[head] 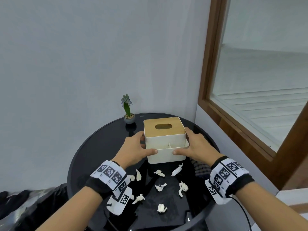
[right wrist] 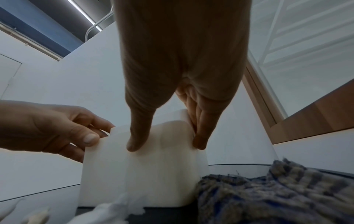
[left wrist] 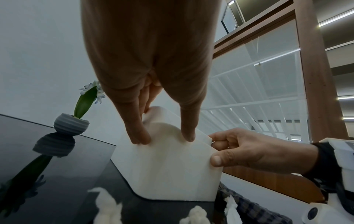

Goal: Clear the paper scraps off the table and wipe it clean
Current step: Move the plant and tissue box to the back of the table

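White crumpled paper scraps (head: 160, 187) lie scattered over the near half of the round black glass surface (head: 100, 147), none yet gathered, with a checked blue-grey cloth (head: 200, 169) bunched at the near right rim. Just beyond them both hands clasp the cream plastic tissue box with a bamboo lid (head: 165, 140): the left hand (head: 133, 150) has its thumb on the front wall and fingers round the left side, the right hand (head: 198, 147) mirrors it, so each grip is closed on the box. This looks like a preparatory step, shifting the box aside. Free room lies mostly to the left; farther back a small potted hyacinth in a grey ribbed pot (head: 129, 117) stands near the far rim, so sliding backward leaves little margin before the wall.
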The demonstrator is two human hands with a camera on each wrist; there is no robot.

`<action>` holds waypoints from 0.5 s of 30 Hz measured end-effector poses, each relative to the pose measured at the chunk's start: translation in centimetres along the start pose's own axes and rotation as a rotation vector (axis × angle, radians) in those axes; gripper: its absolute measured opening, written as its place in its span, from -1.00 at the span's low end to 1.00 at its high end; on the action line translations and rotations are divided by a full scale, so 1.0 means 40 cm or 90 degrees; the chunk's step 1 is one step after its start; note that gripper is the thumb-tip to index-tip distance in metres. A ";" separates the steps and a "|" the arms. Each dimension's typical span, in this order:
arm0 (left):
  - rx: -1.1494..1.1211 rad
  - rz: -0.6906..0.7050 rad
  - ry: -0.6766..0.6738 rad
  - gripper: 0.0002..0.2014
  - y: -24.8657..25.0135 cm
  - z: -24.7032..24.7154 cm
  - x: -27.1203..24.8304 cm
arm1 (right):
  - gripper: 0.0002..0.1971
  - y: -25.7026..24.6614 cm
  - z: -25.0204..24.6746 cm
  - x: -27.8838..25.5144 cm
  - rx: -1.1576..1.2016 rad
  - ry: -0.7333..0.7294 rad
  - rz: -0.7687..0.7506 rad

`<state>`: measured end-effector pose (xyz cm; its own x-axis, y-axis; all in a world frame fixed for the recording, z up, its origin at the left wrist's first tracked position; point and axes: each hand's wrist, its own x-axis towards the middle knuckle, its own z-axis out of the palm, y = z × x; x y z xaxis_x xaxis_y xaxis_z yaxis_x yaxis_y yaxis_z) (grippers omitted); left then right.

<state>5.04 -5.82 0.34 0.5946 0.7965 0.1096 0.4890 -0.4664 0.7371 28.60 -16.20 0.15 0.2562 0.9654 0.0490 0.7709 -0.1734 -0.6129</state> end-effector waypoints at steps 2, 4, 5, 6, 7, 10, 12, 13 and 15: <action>0.018 0.005 0.009 -0.29 0.001 0.003 0.004 | 0.05 0.006 0.004 0.009 0.007 0.004 -0.002; 0.037 0.010 0.017 -0.31 0.001 0.004 0.015 | 0.08 0.010 0.005 0.023 0.001 0.006 -0.002; 0.047 0.012 0.018 -0.33 0.000 0.004 0.020 | 0.09 0.013 0.007 0.032 -0.005 0.007 -0.002; 0.057 0.013 0.018 -0.34 -0.001 0.004 0.027 | 0.09 0.015 0.009 0.040 -0.011 0.008 -0.003; 0.063 0.014 0.017 -0.34 -0.004 0.004 0.034 | 0.09 0.017 0.008 0.049 -0.015 0.008 -0.003; 0.063 0.015 0.021 -0.35 -0.016 -0.001 0.058 | 0.08 0.016 0.003 0.078 -0.022 0.003 -0.006; 0.060 0.012 0.023 -0.36 -0.024 -0.008 0.081 | 0.04 0.012 0.001 0.105 -0.029 0.006 -0.014; 0.060 0.010 0.025 -0.37 -0.027 -0.013 0.097 | 0.02 0.010 0.000 0.121 -0.030 0.013 -0.018; 0.060 0.005 0.030 -0.37 -0.033 -0.024 0.130 | -0.01 0.007 0.004 0.157 -0.028 0.026 -0.024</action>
<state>6.86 -0.70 0.60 0.5689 0.8090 0.1480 0.5439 -0.5051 0.6701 30.33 -10.14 0.16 0.2495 0.9628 0.1036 0.8051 -0.1468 -0.5747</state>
